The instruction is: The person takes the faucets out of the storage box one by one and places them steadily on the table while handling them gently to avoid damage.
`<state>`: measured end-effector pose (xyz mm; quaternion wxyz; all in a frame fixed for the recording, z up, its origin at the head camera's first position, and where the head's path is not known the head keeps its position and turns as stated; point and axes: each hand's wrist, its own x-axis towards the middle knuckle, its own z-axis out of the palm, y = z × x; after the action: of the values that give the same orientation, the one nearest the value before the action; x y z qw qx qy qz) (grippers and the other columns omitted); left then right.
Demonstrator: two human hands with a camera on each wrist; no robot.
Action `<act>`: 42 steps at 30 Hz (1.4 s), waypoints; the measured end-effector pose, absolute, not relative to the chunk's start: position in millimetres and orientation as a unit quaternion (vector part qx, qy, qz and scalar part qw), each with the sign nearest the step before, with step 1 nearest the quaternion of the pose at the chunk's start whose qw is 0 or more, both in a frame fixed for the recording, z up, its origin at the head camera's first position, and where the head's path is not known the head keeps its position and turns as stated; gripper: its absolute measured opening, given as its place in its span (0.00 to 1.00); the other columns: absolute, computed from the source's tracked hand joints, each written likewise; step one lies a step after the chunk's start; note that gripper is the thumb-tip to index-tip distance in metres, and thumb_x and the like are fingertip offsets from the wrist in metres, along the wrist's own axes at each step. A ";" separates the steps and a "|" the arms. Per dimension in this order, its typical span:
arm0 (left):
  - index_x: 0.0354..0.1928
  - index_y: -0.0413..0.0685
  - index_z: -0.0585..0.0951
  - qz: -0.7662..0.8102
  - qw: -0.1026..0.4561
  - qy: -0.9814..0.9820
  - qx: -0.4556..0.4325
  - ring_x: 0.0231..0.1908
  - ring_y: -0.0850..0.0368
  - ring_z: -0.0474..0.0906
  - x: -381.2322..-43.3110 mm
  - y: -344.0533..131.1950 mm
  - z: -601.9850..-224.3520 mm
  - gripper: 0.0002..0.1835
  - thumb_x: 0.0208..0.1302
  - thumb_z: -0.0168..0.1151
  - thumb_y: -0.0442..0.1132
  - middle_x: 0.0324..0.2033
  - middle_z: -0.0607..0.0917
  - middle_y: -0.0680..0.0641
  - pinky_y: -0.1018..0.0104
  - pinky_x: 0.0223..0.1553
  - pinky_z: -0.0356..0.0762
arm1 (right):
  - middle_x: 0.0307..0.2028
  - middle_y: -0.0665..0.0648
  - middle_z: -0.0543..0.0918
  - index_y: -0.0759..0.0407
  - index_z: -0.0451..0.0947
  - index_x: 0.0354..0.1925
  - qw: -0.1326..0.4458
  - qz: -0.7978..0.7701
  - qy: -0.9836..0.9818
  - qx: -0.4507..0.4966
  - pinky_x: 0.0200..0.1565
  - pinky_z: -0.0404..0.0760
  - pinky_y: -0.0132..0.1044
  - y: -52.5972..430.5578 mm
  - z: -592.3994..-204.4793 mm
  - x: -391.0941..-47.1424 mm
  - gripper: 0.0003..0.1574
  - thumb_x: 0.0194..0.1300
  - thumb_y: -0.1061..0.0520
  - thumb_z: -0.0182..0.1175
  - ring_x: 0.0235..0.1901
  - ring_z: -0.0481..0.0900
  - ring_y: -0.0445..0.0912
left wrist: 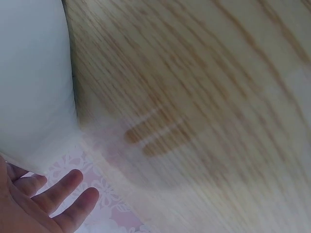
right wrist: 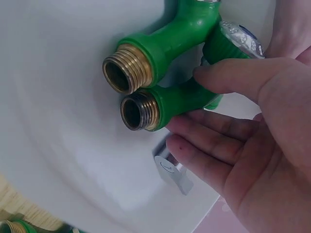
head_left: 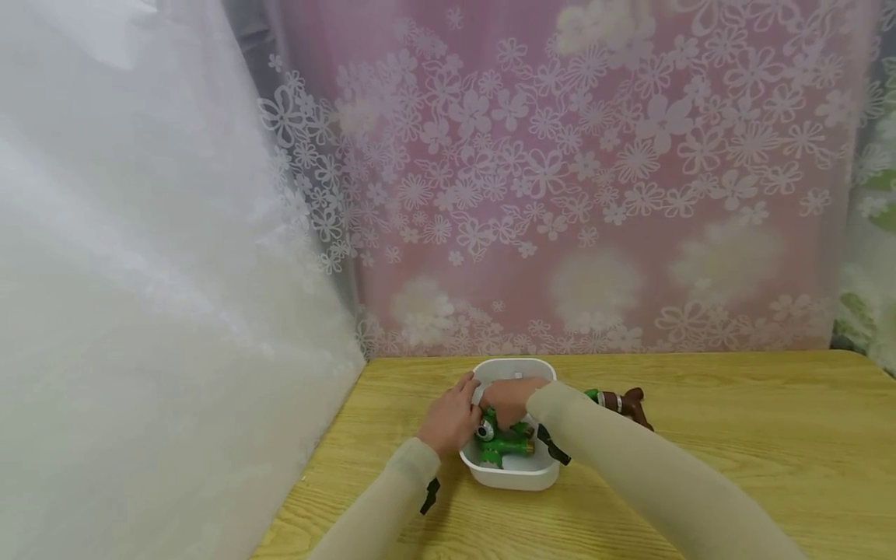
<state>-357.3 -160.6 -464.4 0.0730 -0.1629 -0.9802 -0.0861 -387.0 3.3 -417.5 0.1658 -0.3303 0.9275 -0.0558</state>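
Observation:
A white tub (head_left: 511, 481) stands on the table with green taps with threaded brass ends inside it. My right hand (head_left: 512, 398) reaches into the tub. In the right wrist view its thumb and fingers close round one green tap (right wrist: 182, 101), which has a silver-topped knob (right wrist: 243, 39). A second green tap (right wrist: 177, 41) lies right beside that one. Past the fingers, a chrome lever (right wrist: 170, 167) shows against the tub's wall. My left hand (head_left: 451, 416) holds the tub's left rim, its outer fingers (left wrist: 80, 206) spread along the outside; its thumb is hidden in the left wrist view.
To the right of the tub lies a brown tap (head_left: 630, 403) with a green piece near it, partly behind the right sleeve. A wood-grain table (head_left: 756, 435) extends to the right. A pale sheet (head_left: 161, 311) hangs at the left, a pink flowered curtain (head_left: 595, 194) behind.

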 end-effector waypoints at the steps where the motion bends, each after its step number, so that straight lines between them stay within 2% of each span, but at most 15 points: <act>1: 0.74 0.50 0.66 -0.086 0.074 -0.980 -0.162 0.67 0.48 0.73 -357.3 -160.5 -464.7 0.26 0.78 0.44 0.46 0.77 0.62 0.48 0.49 0.61 0.77 | 0.45 0.43 0.86 0.43 0.85 0.55 0.165 -0.057 0.927 -0.332 0.47 0.80 0.38 3.6 -417.3 -386.7 0.26 0.59 0.64 0.67 0.37 0.77 0.38; 8: 0.74 0.50 0.66 -0.091 0.071 -0.980 -0.160 0.67 0.48 0.73 -357.1 -159.9 -465.1 0.26 0.78 0.44 0.47 0.77 0.62 0.48 0.49 0.62 0.76 | 0.43 0.41 0.86 0.41 0.86 0.51 0.157 -0.065 0.925 -0.340 0.48 0.80 0.39 8.3 -418.3 -388.1 0.25 0.60 0.65 0.66 0.36 0.77 0.38; 15: 0.73 0.49 0.67 -0.104 0.068 -0.979 -0.161 0.67 0.48 0.73 -356.4 -161.3 -467.0 0.27 0.75 0.45 0.45 0.76 0.63 0.47 0.49 0.63 0.75 | 0.38 0.41 0.86 0.41 0.86 0.45 0.135 -0.054 0.917 -0.371 0.48 0.81 0.38 15.4 -418.2 -388.0 0.17 0.62 0.62 0.67 0.36 0.78 0.36; 21: 0.72 0.47 0.68 -0.107 0.083 -0.976 -0.169 0.65 0.47 0.76 -359.5 -162.3 -472.7 0.26 0.75 0.44 0.43 0.75 0.65 0.46 0.51 0.60 0.78 | 0.40 0.42 0.85 0.44 0.85 0.48 0.112 -0.055 0.913 -0.389 0.42 0.81 0.35 24.6 -411.0 -383.8 0.18 0.62 0.63 0.67 0.35 0.79 0.36; 26: 0.72 0.46 0.69 -0.106 0.083 -0.977 -0.167 0.64 0.46 0.76 -359.9 -161.6 -472.6 0.25 0.75 0.45 0.42 0.75 0.65 0.45 0.51 0.59 0.79 | 0.38 0.40 0.84 0.44 0.83 0.50 0.093 -0.060 0.909 -0.402 0.38 0.78 0.34 31.9 -405.7 -378.9 0.18 0.62 0.59 0.69 0.32 0.77 0.35; 34: 0.72 0.47 0.68 -0.096 0.079 -0.979 -0.161 0.62 0.46 0.78 -358.5 -161.0 -472.7 0.25 0.76 0.46 0.43 0.76 0.63 0.45 0.50 0.56 0.80 | 0.45 0.39 0.84 0.43 0.81 0.55 0.051 -0.045 0.907 -0.415 0.44 0.80 0.38 43.9 -395.6 -372.5 0.20 0.64 0.51 0.68 0.40 0.79 0.35; 42: 0.72 0.47 0.68 -0.097 0.075 -0.981 -0.152 0.65 0.45 0.75 -357.4 -157.3 -466.2 0.26 0.75 0.46 0.42 0.76 0.63 0.46 0.48 0.60 0.78 | 0.48 0.41 0.85 0.44 0.81 0.55 0.038 -0.048 0.910 -0.410 0.47 0.82 0.39 62.7 -379.7 -364.8 0.21 0.64 0.52 0.68 0.43 0.81 0.37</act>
<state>-357.4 -157.3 -466.2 0.0754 -0.1522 -0.9807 -0.0972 -364.8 62.7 -379.7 0.0383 -0.4098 0.9101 -0.0483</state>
